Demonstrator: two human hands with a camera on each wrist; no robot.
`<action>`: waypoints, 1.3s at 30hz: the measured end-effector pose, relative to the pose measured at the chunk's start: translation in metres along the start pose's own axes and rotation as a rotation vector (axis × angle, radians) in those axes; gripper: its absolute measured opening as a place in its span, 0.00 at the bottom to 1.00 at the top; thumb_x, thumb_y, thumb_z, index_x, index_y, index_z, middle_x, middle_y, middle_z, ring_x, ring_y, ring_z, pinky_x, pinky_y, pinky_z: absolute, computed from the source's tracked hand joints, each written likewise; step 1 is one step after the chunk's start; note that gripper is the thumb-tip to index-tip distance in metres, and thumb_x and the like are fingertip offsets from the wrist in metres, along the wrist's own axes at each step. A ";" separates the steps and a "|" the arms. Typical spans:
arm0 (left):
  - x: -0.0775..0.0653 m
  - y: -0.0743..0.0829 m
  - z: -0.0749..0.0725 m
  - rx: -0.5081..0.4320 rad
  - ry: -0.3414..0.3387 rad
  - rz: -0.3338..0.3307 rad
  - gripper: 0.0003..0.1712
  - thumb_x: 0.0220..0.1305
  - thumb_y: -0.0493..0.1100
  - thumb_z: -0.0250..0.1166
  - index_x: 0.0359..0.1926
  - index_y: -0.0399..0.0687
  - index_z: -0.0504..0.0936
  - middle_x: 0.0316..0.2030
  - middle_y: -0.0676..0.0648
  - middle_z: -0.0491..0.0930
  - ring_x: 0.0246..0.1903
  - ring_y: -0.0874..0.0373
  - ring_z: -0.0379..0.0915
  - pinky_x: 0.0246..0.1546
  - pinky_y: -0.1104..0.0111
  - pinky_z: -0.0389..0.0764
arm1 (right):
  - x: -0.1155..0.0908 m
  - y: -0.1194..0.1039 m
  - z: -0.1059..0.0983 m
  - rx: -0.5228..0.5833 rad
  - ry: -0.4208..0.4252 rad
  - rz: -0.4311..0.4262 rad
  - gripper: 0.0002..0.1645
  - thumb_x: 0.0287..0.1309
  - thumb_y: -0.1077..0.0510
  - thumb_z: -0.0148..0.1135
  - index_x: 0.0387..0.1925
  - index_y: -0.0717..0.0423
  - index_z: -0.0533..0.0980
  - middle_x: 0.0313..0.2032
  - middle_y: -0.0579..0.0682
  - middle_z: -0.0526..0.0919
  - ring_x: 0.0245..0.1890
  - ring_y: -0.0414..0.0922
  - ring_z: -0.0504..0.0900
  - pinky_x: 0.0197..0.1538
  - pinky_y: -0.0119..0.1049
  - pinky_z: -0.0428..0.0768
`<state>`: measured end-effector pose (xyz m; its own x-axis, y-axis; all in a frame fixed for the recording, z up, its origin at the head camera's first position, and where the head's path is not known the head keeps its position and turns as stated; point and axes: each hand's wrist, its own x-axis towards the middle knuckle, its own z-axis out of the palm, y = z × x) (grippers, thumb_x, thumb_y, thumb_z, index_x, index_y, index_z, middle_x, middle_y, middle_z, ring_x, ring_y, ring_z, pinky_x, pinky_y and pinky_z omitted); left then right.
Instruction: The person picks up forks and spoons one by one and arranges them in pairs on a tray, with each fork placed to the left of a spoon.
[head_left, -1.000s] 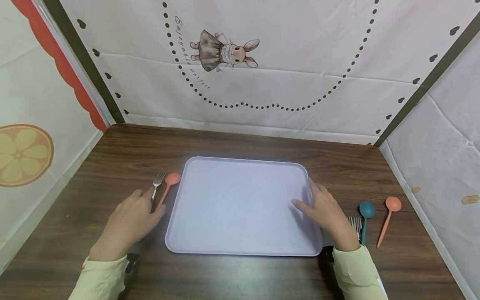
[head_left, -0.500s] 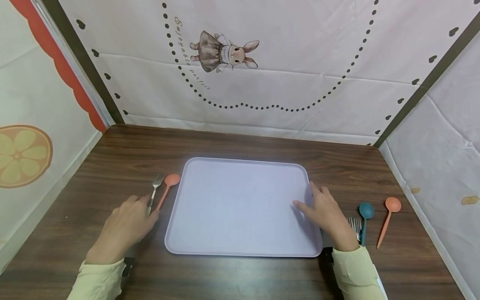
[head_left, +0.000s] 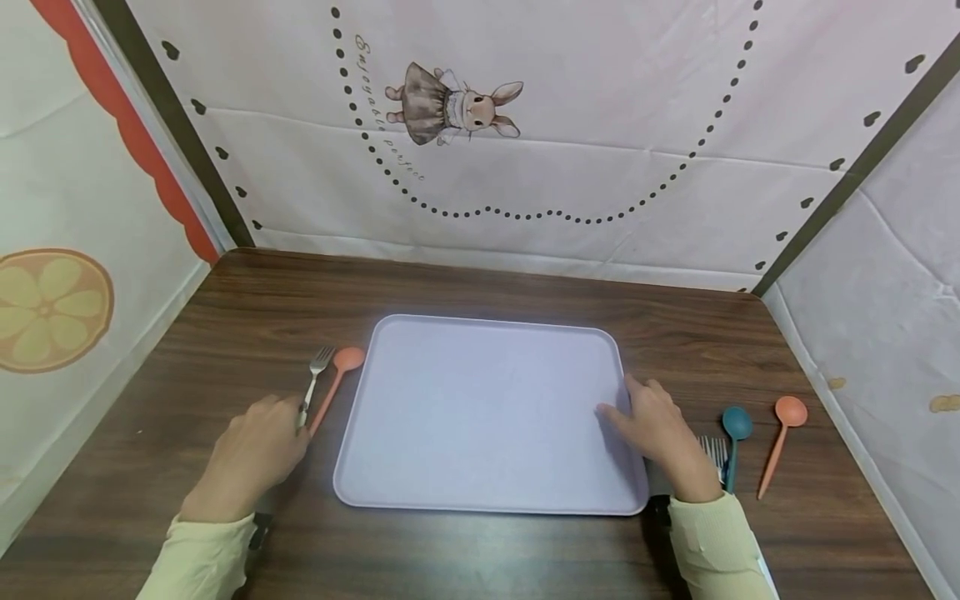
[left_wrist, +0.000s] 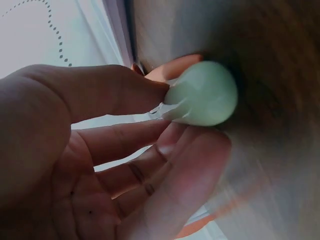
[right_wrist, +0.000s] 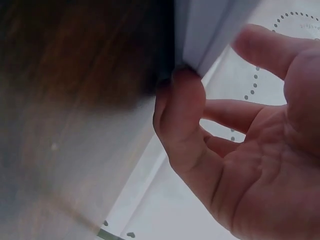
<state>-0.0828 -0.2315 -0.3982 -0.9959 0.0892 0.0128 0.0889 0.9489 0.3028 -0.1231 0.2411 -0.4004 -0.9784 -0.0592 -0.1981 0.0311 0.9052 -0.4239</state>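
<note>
One orange slice (head_left: 52, 308) is printed on the left cloth (head_left: 75, 175), which also has a red wavy border (head_left: 142, 150). On the near left side of the brown desk (head_left: 487, 558) is the person's left hand (head_left: 251, 450), coming from a pale yellow-green sleeve. In the left wrist view, its thumb and fingers pinch a pale green rounded thing (left_wrist: 205, 95), close above the desk; I cannot tell what this thing is. Just beyond the hand, a silver fork (head_left: 315, 375) and a coral spoon (head_left: 347, 360) lie side by side, heads to the far side. Whether the hand touches their handles I cannot tell.

In the middle lies a pale lilac tray (head_left: 480, 417), flat on the desk. Behind it, the far cloth (head_left: 570, 83) carries a rabbit in a dress (head_left: 450, 108) and sideways writing (head_left: 363, 75): "Enjoyable" can be read, but the end of the second word, starting with "perf", is unclear.

The right hand (head_left: 660, 429) grips the tray's right edge, thumb over the inside, fingers around the outer rim. Right of this wrist are another fork (head_left: 716, 454), partly covered, a teal spoon (head_left: 737, 423) just beside it, and a second coral spoon (head_left: 791, 412) rightmost.
</note>
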 end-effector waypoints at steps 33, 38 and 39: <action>0.000 0.016 -0.004 -0.111 0.045 -0.054 0.22 0.59 0.42 0.68 0.51 0.34 0.77 0.25 0.41 0.78 0.23 0.45 0.71 0.20 0.49 0.71 | -0.001 0.005 -0.004 -0.073 -0.028 -0.058 0.37 0.57 0.69 0.57 0.67 0.79 0.61 0.55 0.77 0.72 0.52 0.65 0.75 0.53 0.62 0.75; 0.001 0.021 -0.004 -0.109 0.030 -0.040 0.25 0.60 0.42 0.71 0.52 0.30 0.76 0.23 0.45 0.75 0.23 0.48 0.70 0.22 0.53 0.70 | 0.000 0.006 -0.004 -0.070 -0.032 -0.058 0.37 0.57 0.69 0.56 0.68 0.79 0.61 0.56 0.78 0.72 0.53 0.66 0.74 0.54 0.62 0.75; 0.001 0.023 -0.004 -0.109 0.027 -0.040 0.25 0.60 0.42 0.71 0.52 0.30 0.76 0.23 0.46 0.74 0.23 0.49 0.70 0.21 0.54 0.69 | 0.000 0.006 -0.004 -0.068 -0.030 -0.060 0.37 0.57 0.69 0.55 0.68 0.79 0.61 0.56 0.78 0.72 0.53 0.66 0.74 0.54 0.62 0.75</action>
<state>-0.0822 -0.2109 -0.3877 -0.9988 0.0420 0.0239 0.0481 0.9129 0.4052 -0.1241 0.2485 -0.3996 -0.9714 -0.1259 -0.2015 -0.0424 0.9262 -0.3746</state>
